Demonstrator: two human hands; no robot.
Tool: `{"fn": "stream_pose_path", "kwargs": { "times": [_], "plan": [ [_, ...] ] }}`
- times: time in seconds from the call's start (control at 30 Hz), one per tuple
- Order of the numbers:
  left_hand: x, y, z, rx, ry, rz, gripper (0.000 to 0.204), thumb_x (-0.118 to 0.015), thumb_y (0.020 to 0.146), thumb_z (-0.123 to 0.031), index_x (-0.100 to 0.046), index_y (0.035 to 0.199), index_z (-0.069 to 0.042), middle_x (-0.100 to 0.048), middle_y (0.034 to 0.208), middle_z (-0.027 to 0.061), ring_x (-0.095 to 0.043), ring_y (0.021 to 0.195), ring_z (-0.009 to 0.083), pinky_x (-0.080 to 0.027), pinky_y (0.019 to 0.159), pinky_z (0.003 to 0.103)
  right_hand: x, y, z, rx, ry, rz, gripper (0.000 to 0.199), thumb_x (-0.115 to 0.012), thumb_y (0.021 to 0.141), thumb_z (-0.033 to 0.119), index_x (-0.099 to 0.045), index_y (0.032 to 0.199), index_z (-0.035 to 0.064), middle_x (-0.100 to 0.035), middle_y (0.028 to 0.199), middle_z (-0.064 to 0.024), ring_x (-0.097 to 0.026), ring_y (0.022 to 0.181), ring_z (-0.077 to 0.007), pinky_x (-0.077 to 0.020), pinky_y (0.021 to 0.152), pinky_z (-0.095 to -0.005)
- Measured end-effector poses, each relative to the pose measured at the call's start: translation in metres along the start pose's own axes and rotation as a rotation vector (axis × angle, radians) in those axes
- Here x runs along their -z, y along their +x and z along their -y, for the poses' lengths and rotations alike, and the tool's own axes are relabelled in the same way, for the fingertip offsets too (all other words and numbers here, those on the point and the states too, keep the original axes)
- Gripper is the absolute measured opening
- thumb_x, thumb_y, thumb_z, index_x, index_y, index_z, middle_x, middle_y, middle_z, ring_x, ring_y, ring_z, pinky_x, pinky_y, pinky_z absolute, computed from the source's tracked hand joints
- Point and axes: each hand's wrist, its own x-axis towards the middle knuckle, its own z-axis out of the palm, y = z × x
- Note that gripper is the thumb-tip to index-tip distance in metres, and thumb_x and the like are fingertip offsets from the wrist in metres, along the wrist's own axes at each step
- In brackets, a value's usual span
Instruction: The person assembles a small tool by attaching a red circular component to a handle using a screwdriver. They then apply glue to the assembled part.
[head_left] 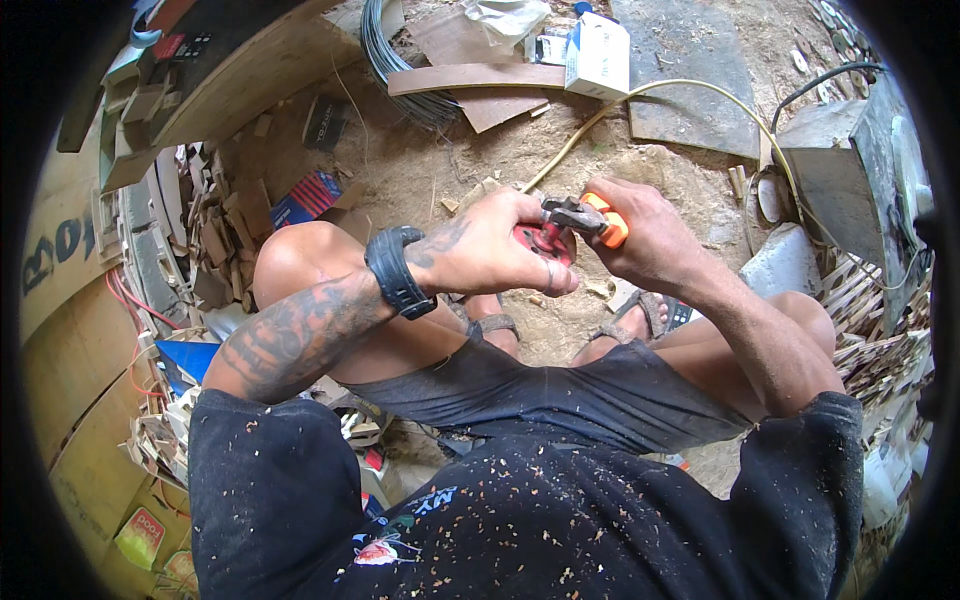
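My left hand [490,245], a black watch on its wrist, is closed around a small red object [547,243]. Most of that object is hidden by my fingers, so its kind does not show. In my right hand [645,230] are pliers [572,214] with orange grips and a dark metal head. Their jaws point left and meet the top of the red object, between my two hands. A yellow hose [560,155] runs down to just behind my left hand; whether it joins the red object cannot be seen.
Behind my hands lie a coil of grey wire [385,50], a wooden strip [475,78], a white box [598,55] and a grey board [690,70]. Wood offcuts [225,235] are heaped at the left. A metal-sided machine [850,150] stands at the right, near stacked thin wood pieces [870,350].
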Motion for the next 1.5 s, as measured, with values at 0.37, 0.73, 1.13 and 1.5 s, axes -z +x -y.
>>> {"fn": "stream_pose_path", "kwargs": {
  "times": [0.37, 0.73, 1.13, 1.5],
  "plan": [
    [-0.003, 0.001, 0.0, 0.024, -0.086, -0.087, 0.034, -0.083, 0.075, -0.029, -0.069, 0.092, -0.003, -0.064, 0.077, -0.0003, -0.058, 0.073, 0.0075, -0.049, 0.069, 0.026, 0.0, 0.008, 0.0, 0.013, 0.052, 0.017, 0.02, -0.066, 0.08, 0.011, -0.06, 0.098, 0.0058, -0.065, 0.091, -0.0193, -0.064, 0.089, -0.0404, -0.0507, 0.075, -0.049],
    [-0.003, 0.022, 0.013, 0.198, 0.049, -0.324, 0.032, -0.078, 0.077, -0.019, -0.066, 0.097, 0.003, -0.068, 0.084, 0.0037, -0.064, 0.075, 0.0086, -0.055, 0.069, 0.026, -0.01, 0.022, -0.004, -0.157, 0.006, -0.007, 0.013, -0.062, 0.085, 0.01, -0.056, 0.088, -0.001, -0.063, 0.079, -0.0251, -0.063, 0.079, -0.0447, -0.0471, 0.07, -0.0505],
    [0.027, 0.033, -0.024, 0.015, -0.346, -0.085, 0.039, -0.071, 0.089, -0.017, -0.061, 0.12, 0.005, -0.066, 0.108, 0.0098, -0.066, 0.097, 0.0163, -0.055, 0.089, 0.031, 0.053, 0.028, -0.009, -0.108, 0.142, 0.108, 0.025, -0.069, 0.087, 0.022, -0.063, 0.097, 0.0001, -0.068, 0.083, -0.0214, -0.067, 0.081, -0.0373, -0.0507, 0.072, -0.0436],
    [0.003, 0.005, -0.073, -0.436, 0.12, -0.609, 0.054, -0.087, 0.076, -0.027, -0.062, 0.112, 0.004, -0.069, 0.093, 0.0071, -0.065, 0.085, 0.0094, -0.054, 0.074, 0.025, 0.082, 0.01, 0.013, 0.111, 0.19, -0.237, 0.024, -0.064, 0.092, 0.018, -0.061, 0.111, 0.0028, -0.066, 0.086, -0.0184, -0.063, 0.08, -0.0313, -0.0492, 0.073, -0.0394]
  ]
}}
